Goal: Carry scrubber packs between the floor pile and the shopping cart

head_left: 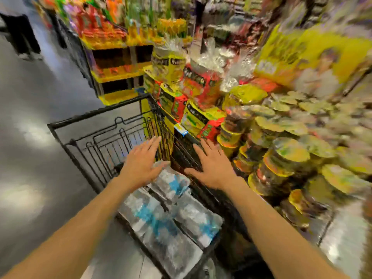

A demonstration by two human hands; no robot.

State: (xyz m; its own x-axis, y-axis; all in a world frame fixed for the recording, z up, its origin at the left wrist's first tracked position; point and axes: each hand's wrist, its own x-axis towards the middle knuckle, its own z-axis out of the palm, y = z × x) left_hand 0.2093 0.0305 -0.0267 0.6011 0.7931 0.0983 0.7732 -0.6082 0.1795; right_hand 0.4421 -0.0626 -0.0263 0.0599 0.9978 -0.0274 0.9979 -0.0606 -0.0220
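Observation:
Both my hands reach out over a black wire shopping cart [94,113]. My left hand [142,161] hovers above the cart's inside with fingers straight and spread, holding nothing. My right hand [211,165] has straight fingers too and lies over the cart's right rim, touching or just above a dark flat package [181,156] that stands against the cart's right wall. Packs of bottled water [171,216] in clear wrap with blue labels lie in the cart under my forearms. The picture is blurred by motion.
A store display [281,141] of yellow-lidded bowl noodles and yellow and red noodle packs stands close on the right of the cart. More shelves [112,63] stand ahead. Grey shiny floor [30,158] lies to the left, where a person's legs [22,35] stand far off.

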